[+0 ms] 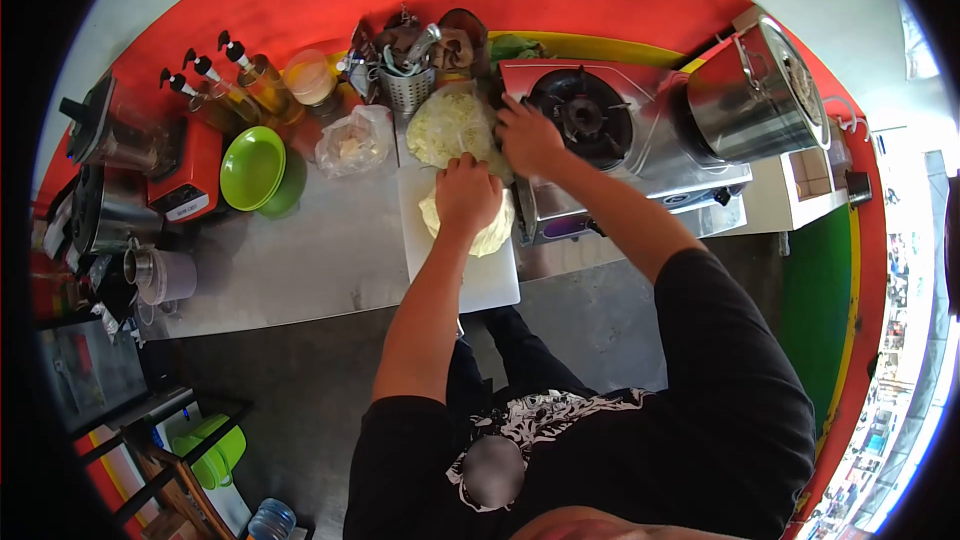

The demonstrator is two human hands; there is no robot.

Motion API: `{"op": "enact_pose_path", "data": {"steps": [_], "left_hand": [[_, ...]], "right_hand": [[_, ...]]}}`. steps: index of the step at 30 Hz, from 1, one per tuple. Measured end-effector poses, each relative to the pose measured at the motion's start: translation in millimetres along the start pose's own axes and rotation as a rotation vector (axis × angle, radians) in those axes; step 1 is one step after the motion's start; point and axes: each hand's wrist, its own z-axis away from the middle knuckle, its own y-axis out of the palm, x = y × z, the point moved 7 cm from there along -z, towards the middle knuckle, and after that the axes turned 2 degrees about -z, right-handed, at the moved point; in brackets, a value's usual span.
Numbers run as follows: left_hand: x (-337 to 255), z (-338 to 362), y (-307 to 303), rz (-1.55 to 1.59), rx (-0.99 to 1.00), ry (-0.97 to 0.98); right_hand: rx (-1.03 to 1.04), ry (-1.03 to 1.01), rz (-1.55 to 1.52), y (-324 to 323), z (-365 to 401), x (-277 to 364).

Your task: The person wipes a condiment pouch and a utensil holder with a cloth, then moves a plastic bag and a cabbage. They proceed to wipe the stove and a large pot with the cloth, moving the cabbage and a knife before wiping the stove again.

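L hand (467, 195) is palm-down on the near cabbage piece (492, 237), fingers together and curled over its top, pressing it onto the white cutting board (470, 285). That piece sits at the board's middle-right, its pale cut edge showing near and right of the hand. R hand (527, 135) is farther and a bit right, knuckles up, fingers bent against the right edge of the far cabbage piece (448, 125). Can't tell whether it actually grips the leaf or something else, as the fingertips are hidden. The far piece, bigger and w/ crinkled leaves, lies at the board's far end, touching or nearly touching the near one under the L hand.

The board lies on a steel counter (300, 260). Just right of it, touching its edge, is a gas stove (585, 118) w/ a black burner. A big steel pot (750, 90) stands at the stove's right end. Far side of the cabbage is a perforated utensil holder (408, 88) full of tools. Left of the far piece is a clear plastic bag (352, 145), then a green bowl (250, 168). Behind those is a row of pump bottles (240, 80) and a lidded jar (310, 77). Far left is an orange appliance (185, 175), w/ a metal cup (165, 275) nearer on the counter edge.
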Motion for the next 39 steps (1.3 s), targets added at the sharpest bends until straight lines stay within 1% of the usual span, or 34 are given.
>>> {"op": "enact_pose_path", "data": {"steps": [1,2,4,8,10,11,12,14,16,18,19,21,22,24,26,28,30,32,33,34,36,37,38,39], "left_hand": [[-0.8,-0.4,-0.3,-0.030,0.021,0.002],[-2.1,0.2,-2.3,-0.023,0.023,0.012],[-2.6,0.4,-5.8,-0.024,0.020,0.005],[-6.2,2.9,-6.2,-0.022,-0.055,0.060],[-8.4,5.0,-7.8,-0.031,-0.044,0.087],[-9.0,5.9,-7.9,-0.020,-0.041,0.087],[-9.1,5.6,-7.7,-0.010,-0.040,0.083],[-11.5,6.8,-8.9,-0.012,-0.049,0.104],[-10.9,9.7,-6.8,-0.014,-0.056,0.116],[-11.2,9.3,-6.1,0.004,-0.113,0.148],[-11.7,7.1,-7.2,0.010,-0.114,0.154],[-14.5,7.9,-9.1,0.001,-0.065,0.158],[-16.2,8.7,-10.0,0.015,-0.061,0.159],[-17.0,8.2,-13.0,0.013,-0.075,0.157],[-17.4,7.3,-10.8,0.001,-0.065,0.155],[-17.4,8.2,-11.4,0.002,-0.069,0.150],[-16.8,5.1,-9.5,0.000,-0.076,0.155],[-18.7,8.1,-10.1,0.000,-0.074,0.151],[-18.2,5.2,-8.3,-0.025,-0.031,0.133],[-17.9,3.7,-7.7,-0.051,0.012,0.117],[-18.5,3.7,-9.0,-0.033,-0.018,0.129],[-17.6,5.2,-9.8,-0.015,-0.037,0.143],[-16.4,6.3,-10.0,-0.018,-0.039,0.143],[-16.4,7.3,-11.0,0.007,-0.056,0.146]], "right_hand": [[-0.035,0.024,-0.092,-3.4,16.6,7.5],[-0.031,0.034,-0.087,-8.4,33.3,18.2],[-0.017,0.088,-0.234,-19.1,65.8,39.0],[-0.091,0.194,-0.301,-29.0,123.0,64.3],[-0.162,0.235,-0.351,-32.5,147.4,73.0],[-0.121,0.261,-0.351,-32.4,160.7,75.0],[-0.130,0.276,-0.347,-34.3,168.2,70.4],[-0.136,0.512,-0.404,-32.2,189.7,48.3],[-0.276,0.756,-0.503,-11.6,225.7,-4.0],[-0.264,0.894,-0.428,-3.4,246.9,-54.2],[-0.265,0.898,-0.421,3.4,242.7,-76.9],[-0.244,1.114,-0.251,14.4,257.6,-121.5],[-0.236,1.116,-0.238,15.4,255.5,-122.6],[-0.249,1.183,-0.162,16.7,227.4,-107.7],[-0.314,1.102,-0.279,9.1,197.8,-60.4],[-0.334,1.111,-0.352,-4.8,187.6,-15.3],[-0.337,0.981,-0.394,-11.9,178.4,24.5],[-0.320,0.779,-0.564,-19.9,171.2,46.3],[-0.334,0.669,-0.628,-27.9,171.5,55.7],[-0.338,0.671,-0.628,-29.2,179.2,53.5],[-0.191,0.375,-0.853,-24.4,188.3,56.7],[-0.244,0.538,-0.840,-37.3,200.2,37.9],[-0.343,0.691,-0.829,-50.4,214.7,14.9],[-0.508,0.820,-0.821,-56.3,231.7,-11.9]]}}
